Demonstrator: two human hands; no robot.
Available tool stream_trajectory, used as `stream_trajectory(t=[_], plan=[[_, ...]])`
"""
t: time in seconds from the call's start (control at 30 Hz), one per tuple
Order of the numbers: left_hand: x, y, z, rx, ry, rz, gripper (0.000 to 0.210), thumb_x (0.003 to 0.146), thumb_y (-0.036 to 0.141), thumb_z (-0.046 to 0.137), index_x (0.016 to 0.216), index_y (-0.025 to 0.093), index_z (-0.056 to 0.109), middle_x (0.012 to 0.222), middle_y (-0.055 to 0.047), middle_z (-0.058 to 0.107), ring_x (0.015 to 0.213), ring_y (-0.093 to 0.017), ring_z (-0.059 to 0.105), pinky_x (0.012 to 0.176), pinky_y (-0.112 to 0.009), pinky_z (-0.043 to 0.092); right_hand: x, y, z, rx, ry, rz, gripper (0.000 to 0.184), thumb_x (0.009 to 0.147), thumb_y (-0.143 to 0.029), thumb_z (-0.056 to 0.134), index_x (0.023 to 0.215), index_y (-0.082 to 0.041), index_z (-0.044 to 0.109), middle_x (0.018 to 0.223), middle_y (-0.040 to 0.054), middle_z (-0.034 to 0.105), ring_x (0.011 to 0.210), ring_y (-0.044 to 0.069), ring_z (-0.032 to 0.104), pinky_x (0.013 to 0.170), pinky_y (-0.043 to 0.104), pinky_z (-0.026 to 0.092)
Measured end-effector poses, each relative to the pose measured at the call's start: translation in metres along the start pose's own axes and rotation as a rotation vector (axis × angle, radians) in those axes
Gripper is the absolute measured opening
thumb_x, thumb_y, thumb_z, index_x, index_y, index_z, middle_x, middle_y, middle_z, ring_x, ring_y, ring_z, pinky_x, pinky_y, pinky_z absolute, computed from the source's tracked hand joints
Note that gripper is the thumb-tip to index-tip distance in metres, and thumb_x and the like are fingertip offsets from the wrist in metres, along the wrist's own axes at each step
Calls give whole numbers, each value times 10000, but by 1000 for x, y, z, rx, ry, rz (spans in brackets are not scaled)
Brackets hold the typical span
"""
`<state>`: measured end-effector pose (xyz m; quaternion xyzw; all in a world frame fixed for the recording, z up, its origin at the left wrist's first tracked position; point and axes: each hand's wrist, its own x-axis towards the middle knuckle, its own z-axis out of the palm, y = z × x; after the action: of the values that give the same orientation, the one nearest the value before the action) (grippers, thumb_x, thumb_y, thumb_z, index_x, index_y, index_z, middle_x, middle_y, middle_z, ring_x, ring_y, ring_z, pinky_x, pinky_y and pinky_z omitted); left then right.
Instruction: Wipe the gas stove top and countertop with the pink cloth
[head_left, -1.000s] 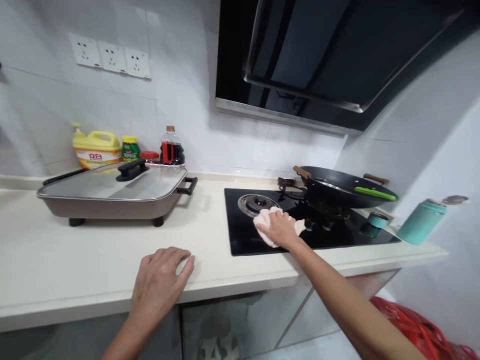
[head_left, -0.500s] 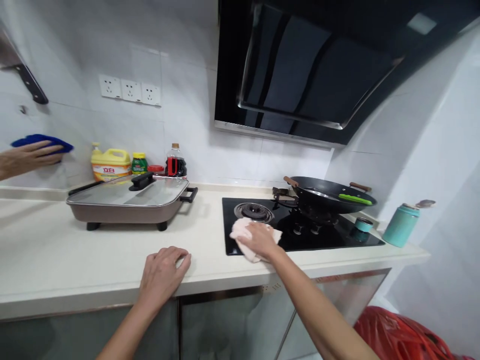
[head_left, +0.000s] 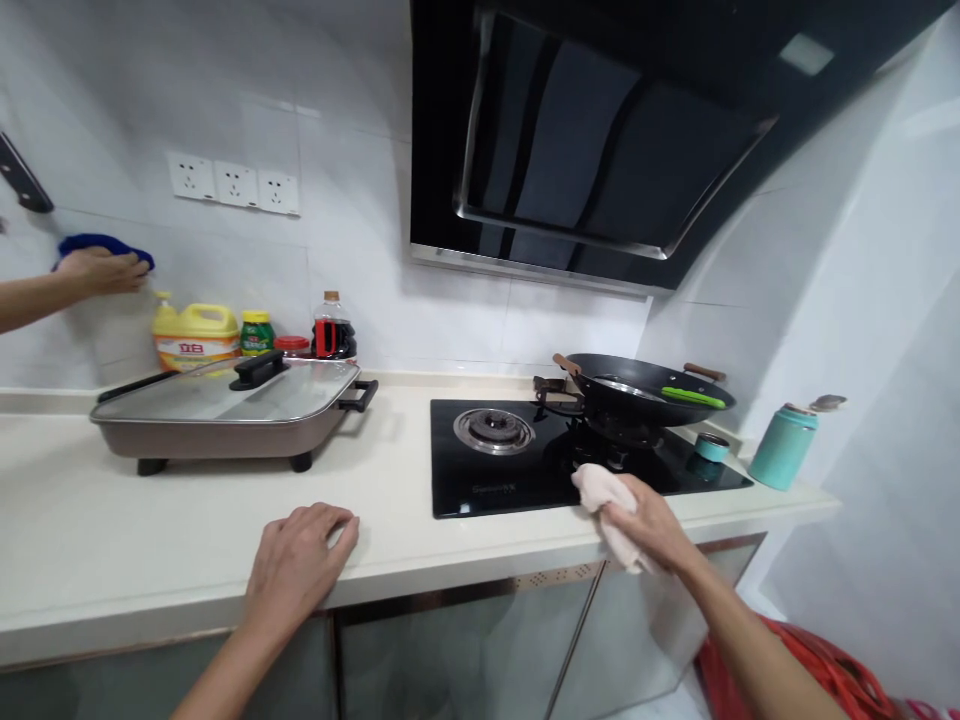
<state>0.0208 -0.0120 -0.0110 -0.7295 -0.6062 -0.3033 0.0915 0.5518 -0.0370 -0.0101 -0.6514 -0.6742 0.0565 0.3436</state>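
My right hand (head_left: 651, 520) grips a bunched pale pink cloth (head_left: 604, 490) at the front edge of the black glass gas stove (head_left: 510, 490). Part of the cloth hangs over the counter's edge. On the pale countertop (head_left: 397, 480), left of the stove, rests my left hand (head_left: 298, 560), holding nothing, with its fingers loosely bent and the thumb apart. The stove's left burner (head_left: 495, 430) is uncovered. A black wok (head_left: 637, 390) with wooden handles sits over the right side, and a bright green utensil handle (head_left: 694, 397) lies across its rim.
At left stands an electric pan (head_left: 217, 440) with a glass lid, before a yellow detergent jug (head_left: 195, 335) and a sauce bottle (head_left: 334, 330). Another person's hand (head_left: 105, 270) presses a blue cloth (head_left: 101, 243) to the wall. The range hood (head_left: 600, 150) overhangs the stove. A turquoise flask (head_left: 784, 447) stands right.
My right hand has moved right with the cloth, from the stove's left front to its front edge. The other person's blue cloth has shifted along the wall. My left hand stays on the counter.
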Motion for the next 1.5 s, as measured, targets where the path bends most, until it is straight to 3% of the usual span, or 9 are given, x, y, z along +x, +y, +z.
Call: stream_trajectory(t=[0.1,0.17,0.27,0.33,0.7,1.0,1.17,1.33,1.5], plan=[[0,1,0,23,2,-8,379,953,409,409,900,241,745,1068,-63,803,1058,-283,690,879,-412,401,17,52,-25,-149,133,143,553,856,-435,531,1345,-210,655,1334,111,677,1199,293,622,1031,383,476],[0,2,0,27,8,-13,381,957,412,407,904,242,744,1069,-64,802,1056,-283,689,874,-411,401,30,74,-34,-346,139,277,586,870,-445,509,1387,-209,649,1456,136,608,1278,352,573,1062,464,459],[-1,4,0,28,14,-15,375,962,411,416,906,242,746,1051,-60,800,1037,-280,685,866,-408,401,40,80,-31,-571,64,406,591,921,-506,458,1387,-203,658,1495,159,575,1276,410,549,1022,554,462],[-1,6,-1,31,14,-17,370,967,404,421,914,240,749,1042,-57,799,1028,-277,681,866,-407,400,40,67,-20,-647,26,372,583,951,-521,423,1364,-191,671,1460,169,596,1257,402,548,1007,552,462],[-6,11,0,14,42,-18,303,986,379,478,922,248,743,1049,-42,804,1027,-257,676,895,-401,389,18,-68,49,-687,-68,9,548,1003,-545,426,1355,-186,644,1426,156,616,1199,361,541,947,466,409],[-8,9,0,-24,53,-21,299,992,366,474,921,241,736,1058,-52,792,1022,-245,676,901,-395,383,17,-223,127,-437,-201,-429,457,961,-537,573,1276,-216,657,1367,113,652,1136,313,528,933,436,364],[-7,7,-3,4,49,-29,322,994,388,467,904,242,738,1067,-54,780,1040,-253,668,879,-384,390,1,-270,151,-318,-256,-624,379,936,-546,634,1157,-240,669,1221,75,687,1081,278,518,921,422,356],[-5,8,-8,8,15,-35,381,999,439,436,874,241,737,1050,-61,787,1042,-264,667,877,-382,396,-12,-254,137,-217,-264,-669,348,892,-547,693,1047,-237,661,1128,43,687,1001,229,518,881,378,346],[-4,7,-8,-5,-18,-54,402,984,465,428,878,245,748,1046,-56,788,1056,-265,668,896,-386,402,-10,-176,96,-166,-181,-443,277,918,-507,635,914,-231,657,963,19,680,919,205,529,845,356,335]])
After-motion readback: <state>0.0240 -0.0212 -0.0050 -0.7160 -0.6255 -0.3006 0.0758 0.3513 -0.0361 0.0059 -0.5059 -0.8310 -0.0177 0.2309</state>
